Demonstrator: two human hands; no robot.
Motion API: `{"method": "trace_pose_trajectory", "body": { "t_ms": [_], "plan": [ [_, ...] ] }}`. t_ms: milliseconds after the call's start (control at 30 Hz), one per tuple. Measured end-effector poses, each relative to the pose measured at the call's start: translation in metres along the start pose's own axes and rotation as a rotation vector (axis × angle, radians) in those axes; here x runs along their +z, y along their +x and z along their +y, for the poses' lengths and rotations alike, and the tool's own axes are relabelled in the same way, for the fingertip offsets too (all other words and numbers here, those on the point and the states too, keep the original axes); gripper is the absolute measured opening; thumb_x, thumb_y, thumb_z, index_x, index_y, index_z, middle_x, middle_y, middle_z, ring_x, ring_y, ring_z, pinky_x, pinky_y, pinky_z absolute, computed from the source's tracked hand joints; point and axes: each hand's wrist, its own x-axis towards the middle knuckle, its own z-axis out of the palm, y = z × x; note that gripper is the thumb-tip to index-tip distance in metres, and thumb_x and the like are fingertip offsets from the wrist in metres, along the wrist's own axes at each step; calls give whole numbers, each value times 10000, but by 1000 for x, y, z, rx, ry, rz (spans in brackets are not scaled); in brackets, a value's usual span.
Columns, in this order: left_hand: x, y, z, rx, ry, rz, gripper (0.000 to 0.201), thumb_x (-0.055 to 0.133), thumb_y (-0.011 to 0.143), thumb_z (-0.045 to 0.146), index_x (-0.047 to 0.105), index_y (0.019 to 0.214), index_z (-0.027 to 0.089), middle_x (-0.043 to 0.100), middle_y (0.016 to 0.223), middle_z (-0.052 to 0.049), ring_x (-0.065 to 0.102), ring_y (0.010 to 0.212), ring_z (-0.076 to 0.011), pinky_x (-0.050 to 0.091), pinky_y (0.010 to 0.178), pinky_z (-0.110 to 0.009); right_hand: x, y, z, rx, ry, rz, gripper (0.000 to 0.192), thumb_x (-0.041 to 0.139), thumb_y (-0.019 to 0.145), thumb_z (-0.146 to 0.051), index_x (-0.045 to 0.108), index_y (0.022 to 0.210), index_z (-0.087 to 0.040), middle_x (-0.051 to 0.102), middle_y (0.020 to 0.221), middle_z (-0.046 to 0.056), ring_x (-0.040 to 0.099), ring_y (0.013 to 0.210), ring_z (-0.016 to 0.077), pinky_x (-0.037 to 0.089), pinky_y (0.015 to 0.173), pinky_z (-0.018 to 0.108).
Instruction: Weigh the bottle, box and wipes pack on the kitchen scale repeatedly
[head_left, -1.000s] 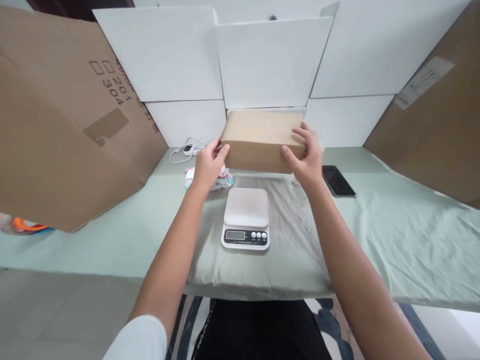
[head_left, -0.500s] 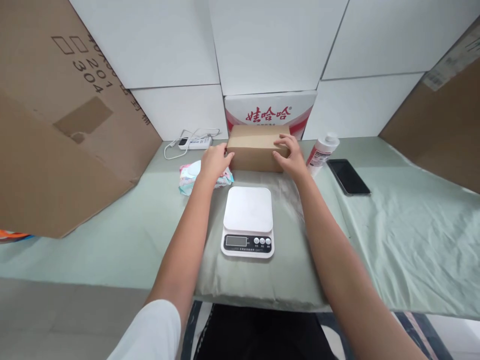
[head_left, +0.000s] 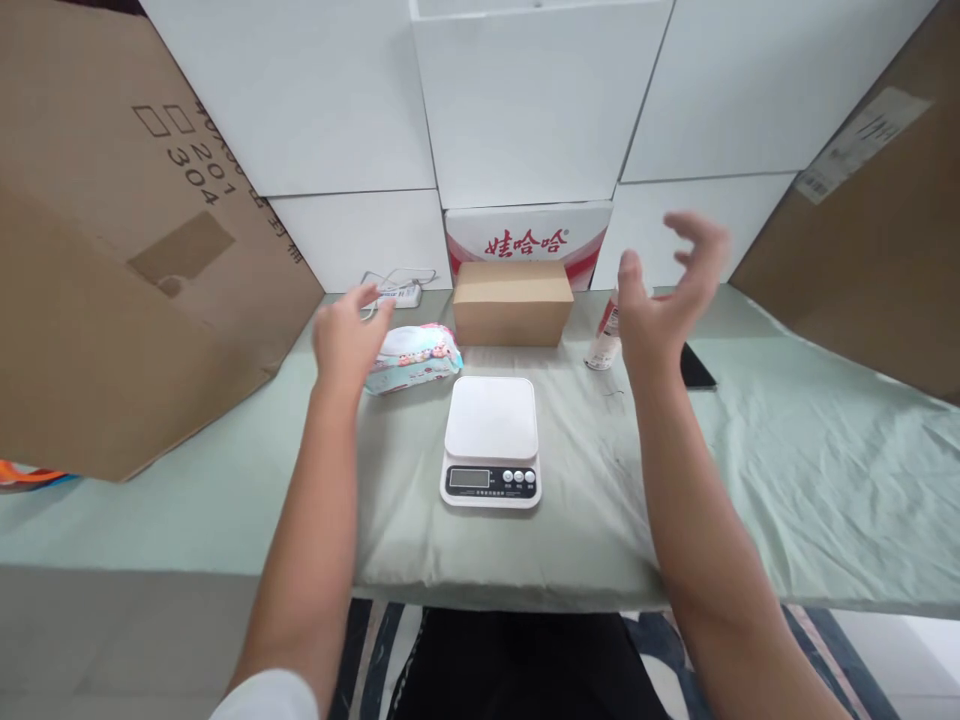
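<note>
A kitchen scale [head_left: 491, 440] is sitting near the desk's [head_left: 787, 480] front edge. Beyond it, the left hand [head_left: 345, 335] and right hand [head_left: 664, 290] are hovering spread and empty, flanking a cardboard box [head_left: 512, 302] resting at the back edge, beside a wipes pack [head_left: 412, 355] and bottle [head_left: 604, 335].

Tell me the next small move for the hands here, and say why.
Probably lower both hands: the left hand and right hand hang open in the air, holding nothing, and the brown box rests behind the scale, whose platform is bare.
</note>
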Motion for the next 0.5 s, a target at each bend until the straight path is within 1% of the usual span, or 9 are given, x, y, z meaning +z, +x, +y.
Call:
{"method": "trace_pose_trajectory", "body": {
  "t_ms": [67,100,167,200,267,300,367,433,500],
  "plan": [
    [-12,-21,-35,33,-103,110,380,633,985,457,739,1274,234,795,1287,-88,711,1300,-285,480,1211,-483,-11,-21,26,101,-61,75,799,796,821,-640,504,1469,-275,570,1450,166,530,1419,440,398,1149,774],
    [-15,-32,-52,-8,-144,158,373,600,996,439,732,1257,208,798,1270,-104,725,1276,-275,518,1172,-473,-12,-34,42,178,-93,89,879,857,729,-655,525,1430,-241,624,1343,167,598,1311,424,433,1105,768],
    [-14,-48,-84,-184,-188,195,354,613,966,399,707,1210,160,796,1235,-151,753,1208,-293,572,1097,-479,-9,-60,70,318,-100,44,828,878,661,-653,582,1294,-209,693,1150,127,675,1076,340,530,997,678],
    [-11,-52,-96,-265,-219,202,333,611,953,376,693,1179,146,798,1208,-169,769,1169,-294,586,1073,-472,-6,-70,81,358,-92,15,743,867,668,-642,604,1211,-207,711,1071,106,676,976,295,560,948,618],
    [-5,-53,-111,-350,-264,215,311,557,962,344,663,1173,143,797,1203,-176,783,1132,-268,598,1049,-433,-3,-80,91,383,-76,-19,582,833,704,-624,617,1059,-216,722,967,85,648,855,240,582,873,526],
    [-2,-51,-115,-366,-276,211,304,532,968,335,653,1173,147,797,1206,-171,788,1116,-251,603,1031,-404,-2,-81,91,378,-76,-18,541,827,710,-621,615,1005,-220,719,931,79,636,825,230,583,849,502],
    [4,-47,-115,-368,-276,193,289,509,973,334,646,1159,159,798,1202,-156,794,1089,-223,609,993,-350,-1,-79,81,358,-57,-5,527,835,703,-625,609,955,-221,708,900,70,632,808,227,585,789,464],
    [8,-43,-112,-353,-268,180,282,501,980,349,647,1140,169,803,1180,-141,797,1067,-213,611,959,-324,0,-75,58,319,30,-44,541,843,717,-626,617,990,-217,710,929,70,651,827,230,580,697,401],
    [10,-43,-109,-332,-258,169,295,495,988,376,650,1141,177,811,1151,-130,800,1050,-215,613,934,-323,6,-75,28,267,167,-143,532,819,783,-624,622,1073,-224,721,1003,82,681,883,233,565,630,335]
  ]
}}
